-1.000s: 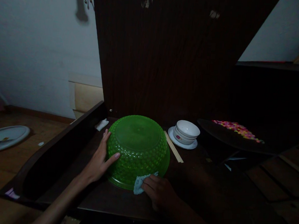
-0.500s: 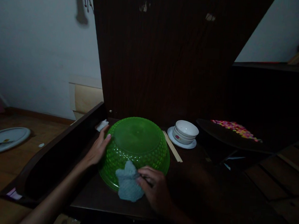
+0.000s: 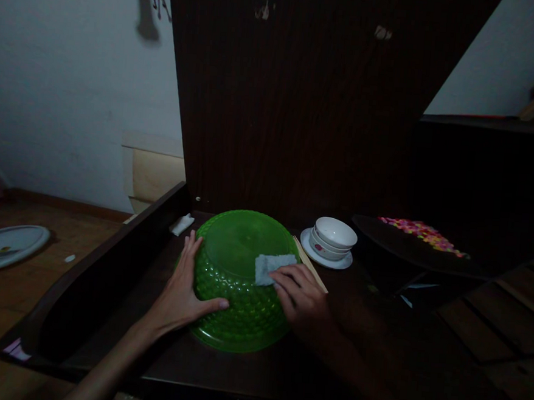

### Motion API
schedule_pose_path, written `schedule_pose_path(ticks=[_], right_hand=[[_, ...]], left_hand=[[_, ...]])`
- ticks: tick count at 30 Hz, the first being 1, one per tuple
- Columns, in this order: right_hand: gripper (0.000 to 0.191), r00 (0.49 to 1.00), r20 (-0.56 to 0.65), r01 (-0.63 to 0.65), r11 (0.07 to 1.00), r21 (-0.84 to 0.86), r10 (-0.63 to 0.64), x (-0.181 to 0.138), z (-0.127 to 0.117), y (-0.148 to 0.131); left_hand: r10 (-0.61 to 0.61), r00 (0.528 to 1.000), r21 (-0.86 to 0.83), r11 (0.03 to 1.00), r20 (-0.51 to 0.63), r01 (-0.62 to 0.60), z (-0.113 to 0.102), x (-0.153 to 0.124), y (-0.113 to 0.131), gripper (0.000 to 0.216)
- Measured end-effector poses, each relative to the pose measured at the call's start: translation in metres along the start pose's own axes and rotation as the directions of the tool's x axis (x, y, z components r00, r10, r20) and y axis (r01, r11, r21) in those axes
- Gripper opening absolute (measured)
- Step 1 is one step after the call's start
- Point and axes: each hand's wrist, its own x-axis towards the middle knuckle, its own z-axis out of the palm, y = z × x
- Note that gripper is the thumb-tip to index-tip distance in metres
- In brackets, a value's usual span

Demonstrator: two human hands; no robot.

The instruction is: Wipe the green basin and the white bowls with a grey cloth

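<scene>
A green translucent plastic basin (image 3: 241, 241) with a bumpy textured side lies upside down on a dark wooden surface. Against its left side rests my left hand (image 3: 181, 300), open, thumb stretched across the near side and fingers along the far left. My right hand (image 3: 303, 294) pinches a pale grey-blue cloth (image 3: 266, 267) and presses it on the basin's right side, close to the edge of the upturned base. Pale chopsticks (image 3: 310, 265) lie just right of the basin, partly hidden by it and my right hand.
White bowls (image 3: 335, 232) are stacked on a white saucer (image 3: 342, 263) behind the chopsticks. A crumpled white tissue (image 3: 183, 224) sits at the back left by a raised wooden side board (image 3: 106, 274). A tall dark panel (image 3: 292, 104) stands behind. Colourful small pieces (image 3: 422, 234) lie at right.
My right hand has moved the cloth up and right, from the basin's near rim to its upper right side. My left hand has spread its thumb across the near side. The basin has tilted or turned slightly.
</scene>
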Motion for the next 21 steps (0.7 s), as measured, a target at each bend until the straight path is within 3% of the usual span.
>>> schedule_pose_path(ticks=[5, 8, 14, 21], right_hand=[[0.029, 0.965, 0.082, 0.245, 0.968, 0.053, -0.249, -0.024, 0.014, -0.023], [0.035, 0.947, 0.116, 0.293, 0.953, 0.075, -0.300, -0.050, 0.021, -0.035], [0.034, 0.964, 0.250, 0.060, 0.989, 0.135, -0.093, -0.089, 0.043, -0.048], [0.033, 0.970, 0.243, -0.070, 0.955, 0.287, -0.002, -0.078, 0.046, -0.062]], left_hand=[[0.030, 0.999, 0.004, 1.000, 0.019, -0.030, -0.003, 0.002, -0.005, 0.132], [0.032, 0.999, -0.011, 0.999, 0.031, -0.032, -0.004, 0.004, -0.007, 0.131], [0.021, 0.998, -0.026, 0.999, 0.062, -0.019, -0.006, 0.009, -0.011, 0.129], [0.116, 0.982, -0.099, 0.990, 0.149, -0.102, -0.008, 0.028, -0.020, 0.120]])
